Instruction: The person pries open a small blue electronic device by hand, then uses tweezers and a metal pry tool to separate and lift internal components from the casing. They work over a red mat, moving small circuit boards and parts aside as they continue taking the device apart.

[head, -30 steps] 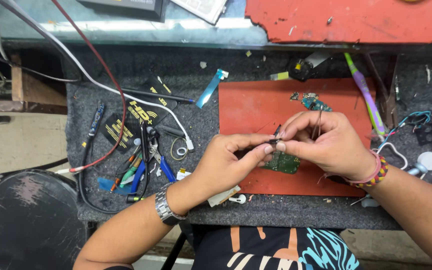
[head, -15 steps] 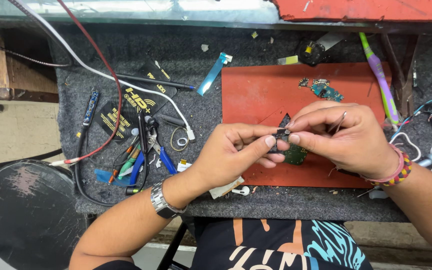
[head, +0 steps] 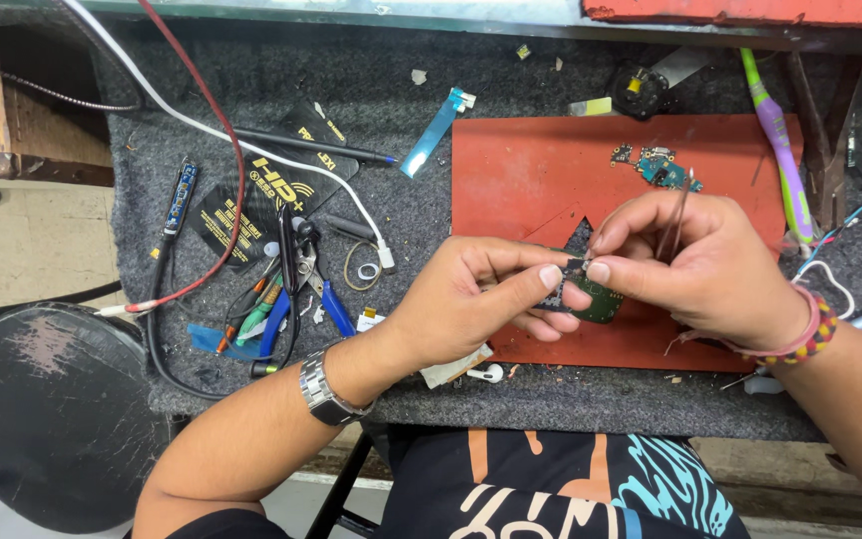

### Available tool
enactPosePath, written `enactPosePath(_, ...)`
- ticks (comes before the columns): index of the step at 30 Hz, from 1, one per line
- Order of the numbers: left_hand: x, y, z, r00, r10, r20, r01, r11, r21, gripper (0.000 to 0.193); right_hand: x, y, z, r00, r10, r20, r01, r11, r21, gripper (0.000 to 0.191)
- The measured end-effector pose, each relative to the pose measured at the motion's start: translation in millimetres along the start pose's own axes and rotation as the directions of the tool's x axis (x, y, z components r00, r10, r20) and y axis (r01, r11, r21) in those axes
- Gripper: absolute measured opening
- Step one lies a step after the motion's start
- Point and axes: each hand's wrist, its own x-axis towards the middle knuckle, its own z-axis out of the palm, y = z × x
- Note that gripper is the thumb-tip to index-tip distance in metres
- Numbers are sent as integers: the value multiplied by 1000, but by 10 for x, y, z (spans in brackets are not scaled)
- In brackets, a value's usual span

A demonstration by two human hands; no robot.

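While fingers hide most of it | left hand (head: 461, 304) and right hand (head: 700, 265) pinch green circuit board (head: 601, 299) | tweezers (head: 672, 222) partly covered

free: red mat (head: 521, 170) left half | blocked: tool pile (head: 286, 289), cables (head: 202, 130)

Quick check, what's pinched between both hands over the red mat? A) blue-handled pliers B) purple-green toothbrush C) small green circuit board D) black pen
C: the left hand and right hand meet on a small green circuit board above the red mat; the pliers, toothbrush and pen lie untouched on the bench.
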Motion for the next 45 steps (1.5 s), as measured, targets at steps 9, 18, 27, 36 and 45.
enactPosePath(9, -14, -22, 19, 1000, -19, 18, 19, 1000, 2, 33, 14, -53, -53, 997, 44, 66, -40, 997, -66, 12)
enactPosePath(18, -23, -11, 62, 999, -37, 22, 36, 998, 41, 32, 99, -63, -116, 966, 94, 239, -87, 995, -40, 7)
enactPosePath(27, -29, -55, 92, 1000, -3, 15, 1, 993, 119, 32, 75, -6, -88, 967, 213, 137, -194, 971, -141, 10)
enactPosePath(36, 29, -83, 19, 1000, -16, 17, 16, 1000, -6, 32, 26, -83, -22, 986, -125, 112, 154, 935, -319, 16)
enactPosePath(45, 22, 17, -11, 997, -68, 38, 72, 991, -109, 36, -5, -198, -7, 921, -350, 170, 389, 839, -381, 16)
